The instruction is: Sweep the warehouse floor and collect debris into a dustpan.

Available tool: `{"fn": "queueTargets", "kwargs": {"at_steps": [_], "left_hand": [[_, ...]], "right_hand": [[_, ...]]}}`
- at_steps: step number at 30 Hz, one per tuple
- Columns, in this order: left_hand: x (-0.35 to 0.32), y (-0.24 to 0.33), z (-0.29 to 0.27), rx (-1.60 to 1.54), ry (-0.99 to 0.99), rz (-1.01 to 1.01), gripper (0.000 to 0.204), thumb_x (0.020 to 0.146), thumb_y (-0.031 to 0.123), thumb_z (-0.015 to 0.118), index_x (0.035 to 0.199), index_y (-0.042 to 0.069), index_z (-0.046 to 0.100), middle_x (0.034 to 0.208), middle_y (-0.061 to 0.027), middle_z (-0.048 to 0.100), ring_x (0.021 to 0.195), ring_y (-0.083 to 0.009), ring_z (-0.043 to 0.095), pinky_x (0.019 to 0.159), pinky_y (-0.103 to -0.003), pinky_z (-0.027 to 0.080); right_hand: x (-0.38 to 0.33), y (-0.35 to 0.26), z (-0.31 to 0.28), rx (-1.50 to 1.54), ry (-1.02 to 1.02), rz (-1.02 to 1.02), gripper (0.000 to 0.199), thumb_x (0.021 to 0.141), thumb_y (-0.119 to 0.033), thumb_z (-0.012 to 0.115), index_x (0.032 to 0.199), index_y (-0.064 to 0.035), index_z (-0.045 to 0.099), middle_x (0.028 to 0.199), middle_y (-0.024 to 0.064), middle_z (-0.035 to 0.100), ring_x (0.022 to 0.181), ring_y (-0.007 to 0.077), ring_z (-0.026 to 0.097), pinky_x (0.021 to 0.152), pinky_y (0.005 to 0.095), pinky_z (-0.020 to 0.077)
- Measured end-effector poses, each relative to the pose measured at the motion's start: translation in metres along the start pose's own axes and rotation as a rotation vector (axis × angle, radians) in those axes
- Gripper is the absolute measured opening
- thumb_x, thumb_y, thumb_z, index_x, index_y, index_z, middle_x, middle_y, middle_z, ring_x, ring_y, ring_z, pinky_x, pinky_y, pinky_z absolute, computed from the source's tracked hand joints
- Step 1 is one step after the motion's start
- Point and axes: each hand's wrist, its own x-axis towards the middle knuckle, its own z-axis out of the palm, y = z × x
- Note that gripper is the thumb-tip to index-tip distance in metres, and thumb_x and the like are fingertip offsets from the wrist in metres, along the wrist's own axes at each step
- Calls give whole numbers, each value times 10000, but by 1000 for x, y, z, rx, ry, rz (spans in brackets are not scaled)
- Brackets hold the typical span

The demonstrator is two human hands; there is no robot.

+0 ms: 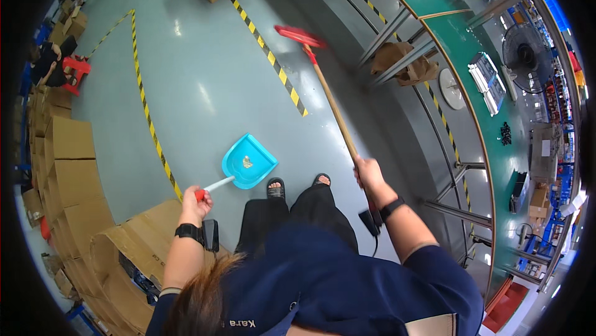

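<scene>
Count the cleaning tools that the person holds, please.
2. The left hand grips the blue dustpan by its white handle, low over the floor. The right hand grips the broom, its red head up ahead.

Glossy plastic dustpan [249, 161], wooden broom handle [336, 112]

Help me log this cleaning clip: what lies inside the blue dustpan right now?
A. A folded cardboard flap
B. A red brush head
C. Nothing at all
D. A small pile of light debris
D: the blue dustpan, held by its white handle in the left hand, shows a small pale clump of debris in its middle, while the red broom head sits far off on the floor, its stick held by the right hand.
</scene>
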Motion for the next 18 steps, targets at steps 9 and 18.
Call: {"fn": "queueTargets", "kwargs": {"at_steps": [9,18], "left_hand": [[-10,-7,-4,11,3,29,182,743,205,411,701,28,402,561,-51,423,465,-143,405,432,-254,341],[2,22,-33,-29,-25,-50,212,744,221,422,716,11,404,583,-63,431,470,-142,406,437,-251,345]], "right_hand": [[126,-137,99,-103,-291,-129,228,783,-187,402,796,29,474,535,91,461,445,200,471,348,339,371],[34,107,0,-578,23,-336,270,783,-258,413,867,-18,503,784,238,533,773,386,500,681,440,382]]}}
